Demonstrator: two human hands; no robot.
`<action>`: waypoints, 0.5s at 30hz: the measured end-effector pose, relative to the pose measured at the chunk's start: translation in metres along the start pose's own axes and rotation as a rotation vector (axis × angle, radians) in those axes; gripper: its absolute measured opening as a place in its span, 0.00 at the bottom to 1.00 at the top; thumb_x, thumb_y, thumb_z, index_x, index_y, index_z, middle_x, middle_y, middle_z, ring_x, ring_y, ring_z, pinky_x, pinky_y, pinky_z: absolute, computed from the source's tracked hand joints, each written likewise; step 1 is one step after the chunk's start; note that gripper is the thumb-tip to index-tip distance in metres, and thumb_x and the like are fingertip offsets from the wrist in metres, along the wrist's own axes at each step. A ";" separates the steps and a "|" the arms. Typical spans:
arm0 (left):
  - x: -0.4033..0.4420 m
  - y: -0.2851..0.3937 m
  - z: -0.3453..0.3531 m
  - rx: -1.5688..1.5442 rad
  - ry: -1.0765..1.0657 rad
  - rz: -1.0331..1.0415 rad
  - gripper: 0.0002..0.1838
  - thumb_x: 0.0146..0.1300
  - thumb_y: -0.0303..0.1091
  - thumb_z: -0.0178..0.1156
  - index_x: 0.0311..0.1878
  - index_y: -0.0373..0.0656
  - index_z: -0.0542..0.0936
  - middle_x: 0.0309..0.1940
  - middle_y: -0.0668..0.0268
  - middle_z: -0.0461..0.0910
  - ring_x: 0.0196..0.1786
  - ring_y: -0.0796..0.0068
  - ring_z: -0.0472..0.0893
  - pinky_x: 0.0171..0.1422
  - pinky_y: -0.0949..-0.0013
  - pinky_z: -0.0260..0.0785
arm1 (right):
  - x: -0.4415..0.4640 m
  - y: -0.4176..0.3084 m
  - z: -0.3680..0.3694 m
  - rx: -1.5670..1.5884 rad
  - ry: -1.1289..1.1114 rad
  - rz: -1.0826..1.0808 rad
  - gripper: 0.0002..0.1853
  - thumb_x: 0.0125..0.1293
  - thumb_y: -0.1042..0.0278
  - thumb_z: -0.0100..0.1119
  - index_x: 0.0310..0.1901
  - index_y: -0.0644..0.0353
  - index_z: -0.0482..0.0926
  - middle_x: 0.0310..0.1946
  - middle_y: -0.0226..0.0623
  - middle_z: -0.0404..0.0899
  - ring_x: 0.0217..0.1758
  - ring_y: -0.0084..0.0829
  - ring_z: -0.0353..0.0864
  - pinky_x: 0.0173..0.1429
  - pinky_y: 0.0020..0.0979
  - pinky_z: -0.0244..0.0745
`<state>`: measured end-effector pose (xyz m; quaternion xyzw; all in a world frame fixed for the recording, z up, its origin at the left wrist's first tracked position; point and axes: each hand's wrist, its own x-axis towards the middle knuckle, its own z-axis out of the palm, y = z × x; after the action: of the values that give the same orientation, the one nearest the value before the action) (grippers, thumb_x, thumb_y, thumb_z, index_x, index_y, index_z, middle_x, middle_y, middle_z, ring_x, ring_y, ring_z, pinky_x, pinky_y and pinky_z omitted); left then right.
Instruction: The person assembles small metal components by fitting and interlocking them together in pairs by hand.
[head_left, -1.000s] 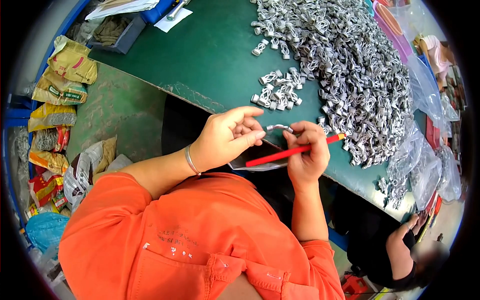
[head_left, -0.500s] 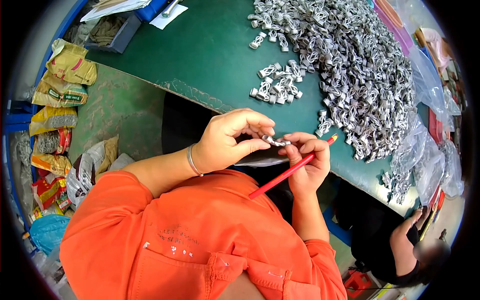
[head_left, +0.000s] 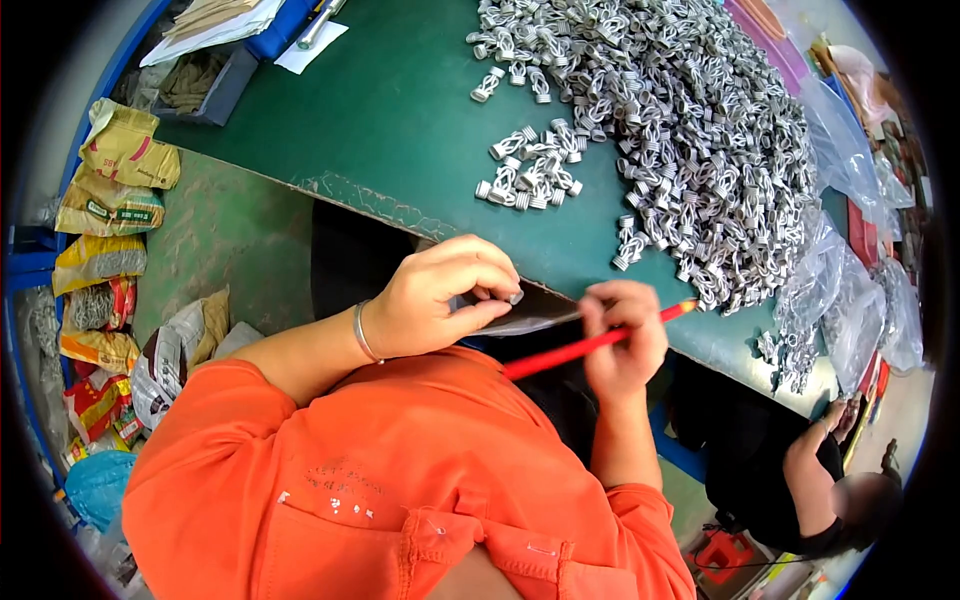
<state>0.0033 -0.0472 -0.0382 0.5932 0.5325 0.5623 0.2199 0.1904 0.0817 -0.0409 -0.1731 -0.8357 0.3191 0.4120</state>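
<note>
My left hand (head_left: 450, 298) is over the table's near edge, thumb and fingers pinched on a small grey looped piece (head_left: 516, 297), of which only one end shows. To its right, my right hand (head_left: 628, 335) is closed around a red pencil-like stick (head_left: 560, 352) with a yellowish tip. The stick lies aslant across the fingers, which are slightly blurred. A gap separates the two hands. Past them on the green table (head_left: 400, 130) lies a small group of grey looped pieces with ribbed ends (head_left: 535, 170), beside a large heap of such pieces (head_left: 700, 140).
Papers (head_left: 215, 20) and a grey bin (head_left: 210, 88) occupy the table's far left. Printed sacks (head_left: 130, 155) line the floor at left. Clear plastic bags (head_left: 860, 320) hang at the right edge. A co-worker in black (head_left: 765, 480) sits at lower right.
My hands have moved apart. The grey piece has left my right fingers and stays in my left hand. The stick has swung to a flatter slant. The view has shifted slightly.
</note>
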 end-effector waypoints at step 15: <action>0.001 0.000 0.011 -0.311 0.037 -0.392 0.16 0.59 0.16 0.59 0.51 0.32 0.74 0.42 0.60 0.77 0.42 0.77 0.81 0.47 0.75 0.76 | 0.011 -0.006 0.000 0.801 0.143 0.634 0.14 0.59 0.87 0.58 0.33 0.59 0.62 0.37 0.47 0.77 0.33 0.28 0.81 0.32 0.23 0.78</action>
<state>0.0129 -0.0423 -0.0403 0.4272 0.5483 0.5950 0.4035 0.1838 0.0836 -0.0310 -0.2682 -0.5242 0.7107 0.3850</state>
